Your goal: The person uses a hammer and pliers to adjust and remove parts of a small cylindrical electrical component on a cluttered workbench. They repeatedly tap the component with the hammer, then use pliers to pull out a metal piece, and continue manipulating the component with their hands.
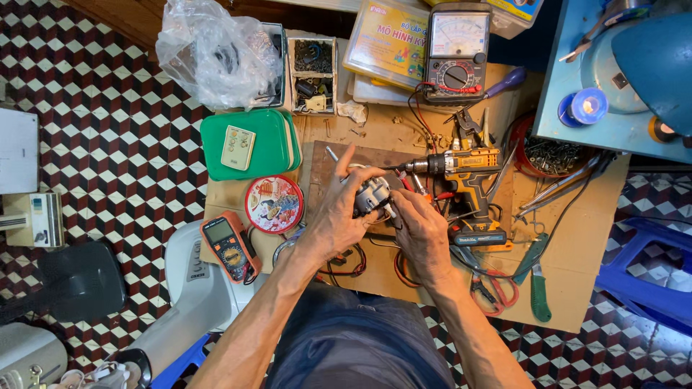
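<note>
At the centre of the frame, over the cardboard sheet, we cradled a small electric motor: left hand wrapped around its body, forefinger raised, right hand pinching at its near end. It looked dense, rigid, metal; we judged the casing the safest hold, not the wires.

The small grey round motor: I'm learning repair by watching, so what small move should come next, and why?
Probably steady the small grey round motor in the left hand while the right hand works its side: both hands grip it above the brown board.
</note>
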